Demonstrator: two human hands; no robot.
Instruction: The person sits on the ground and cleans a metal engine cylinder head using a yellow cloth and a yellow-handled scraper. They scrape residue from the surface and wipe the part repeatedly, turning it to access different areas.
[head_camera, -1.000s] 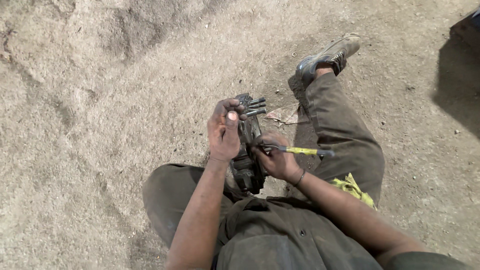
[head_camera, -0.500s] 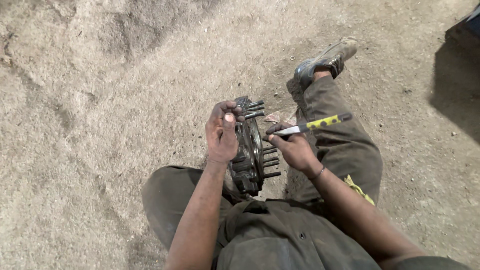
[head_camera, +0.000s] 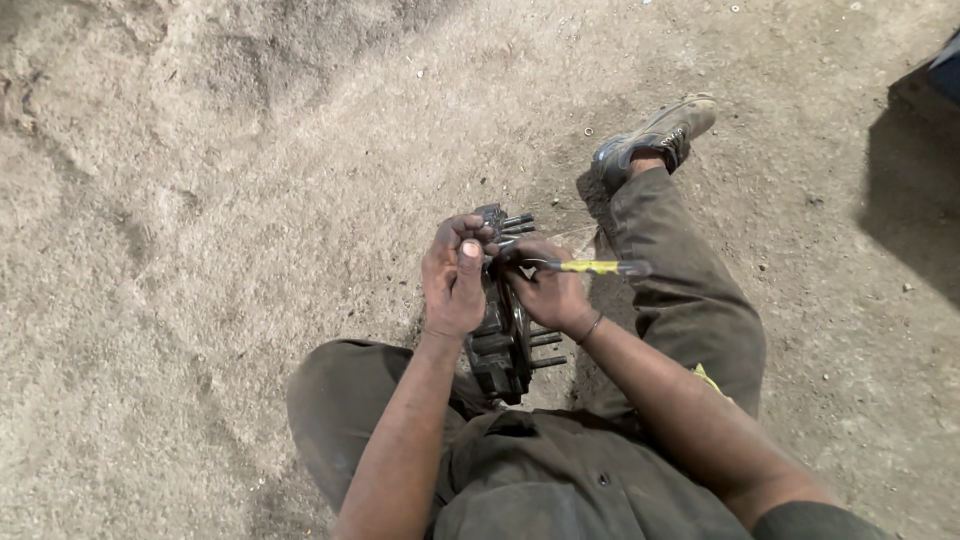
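Sandy, pale dirt ground (head_camera: 220, 200) fills the view, seen from above a person sitting on it. Between the person's knees stands a dark, greasy metal part (head_camera: 503, 345), disc-shaped, with several bolts (head_camera: 545, 348) sticking out to its right side. The left hand (head_camera: 455, 278) grips the top of the part, fingers curled over its upper edge and thumb pressed against it. The right hand (head_camera: 548, 290) sits just beside it on the bolt side, fingers closed around a screwdriver with a yellow handle (head_camera: 592, 267), which lies level and points right. The right leg in olive trousers (head_camera: 685, 300) stretches away, ending in a worn grey shoe (head_camera: 655, 135). A dark shadow (head_camera: 915, 200) lies on the ground at the far right.
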